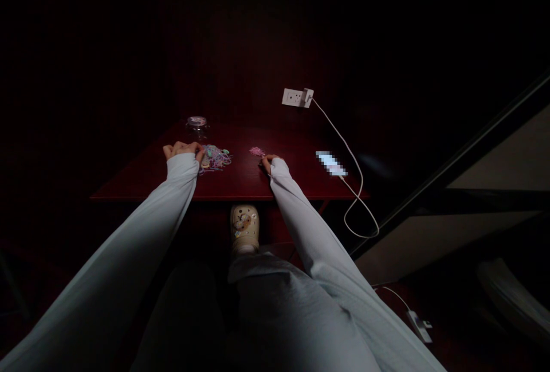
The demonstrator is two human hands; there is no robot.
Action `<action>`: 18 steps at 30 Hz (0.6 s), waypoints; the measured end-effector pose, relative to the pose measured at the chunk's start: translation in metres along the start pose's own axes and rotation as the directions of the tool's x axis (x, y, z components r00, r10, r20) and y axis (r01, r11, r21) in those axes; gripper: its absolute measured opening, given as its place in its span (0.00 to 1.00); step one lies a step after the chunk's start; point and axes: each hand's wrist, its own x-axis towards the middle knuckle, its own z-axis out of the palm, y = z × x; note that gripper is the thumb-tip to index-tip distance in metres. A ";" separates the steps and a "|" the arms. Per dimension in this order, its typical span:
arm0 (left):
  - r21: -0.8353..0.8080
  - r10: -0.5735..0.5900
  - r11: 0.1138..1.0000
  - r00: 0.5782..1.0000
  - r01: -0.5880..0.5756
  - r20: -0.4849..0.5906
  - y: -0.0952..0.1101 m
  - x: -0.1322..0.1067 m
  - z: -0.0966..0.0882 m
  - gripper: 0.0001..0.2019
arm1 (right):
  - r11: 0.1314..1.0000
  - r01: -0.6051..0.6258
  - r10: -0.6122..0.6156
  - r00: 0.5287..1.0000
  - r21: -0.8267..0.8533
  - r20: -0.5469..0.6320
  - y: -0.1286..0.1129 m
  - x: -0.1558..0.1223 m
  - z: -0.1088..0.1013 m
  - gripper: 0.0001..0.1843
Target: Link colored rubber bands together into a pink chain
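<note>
On the dark red table (pixel 163 180) lies a loose pile of thin, mixed-colour bands (pixel 216 158), which look like small elastic hair ties. My left hand (pixel 184 149) is at the left edge of this pile, its fingers bent and the index finger and thumb drawn together against the bands. A smaller heap of pink bands (pixel 256 151) lies to the right, apart from the mixed pile. Close beside its near right edge is my right hand (pixel 270 161), fingers closed in a pinch. What either pinch holds is too small to make out.
A clear lidded jar (pixel 197 124) stands at the back left of the table. To the right lies a lit phone (pixel 330 163) on a white cable (pixel 358 171), which runs to a wall socket (pixel 293 97). A foot in a beige clog (pixel 244 227) shows below the table's front edge.
</note>
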 end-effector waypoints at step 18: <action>0.114 -0.005 0.993 1.000 0.007 -0.018 0.004 -0.004 -0.005 0.22 | 0.999 -0.024 0.025 0.999 -0.029 0.048 -0.009 -0.004 -0.007 0.20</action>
